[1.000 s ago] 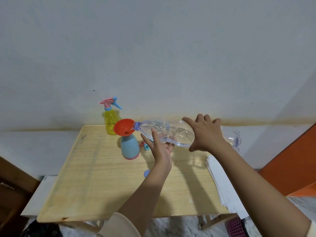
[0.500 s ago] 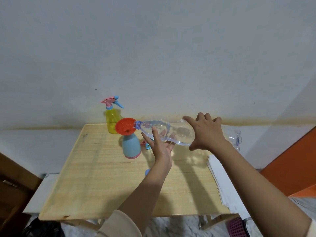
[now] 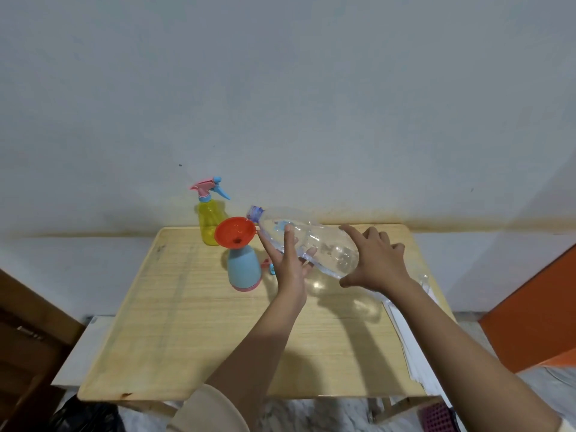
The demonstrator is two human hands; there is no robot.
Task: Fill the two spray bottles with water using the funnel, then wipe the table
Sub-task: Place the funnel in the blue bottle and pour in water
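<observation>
A clear plastic water bottle lies nearly level above the wooden table, neck raised toward the left. My right hand grips its thick end from above. My left hand supports the body from below, fingers spread against it. The bottle's mouth sits just above and right of the orange funnel, which stands in the neck of the blue spray bottle. Behind it, a yellow spray bottle carries its pink and blue trigger head. A pink and blue part lies partly hidden behind my left hand.
White cloth or paper hangs over the table's right edge. The wall runs close behind the table. An orange panel stands on the right, dark wooden furniture on the left, and a black bag by the front left corner.
The water bottle's neck has lifted up and away from the funnel; earlier its mouth rested in the funnel rim. Both hands kept their hold.
</observation>
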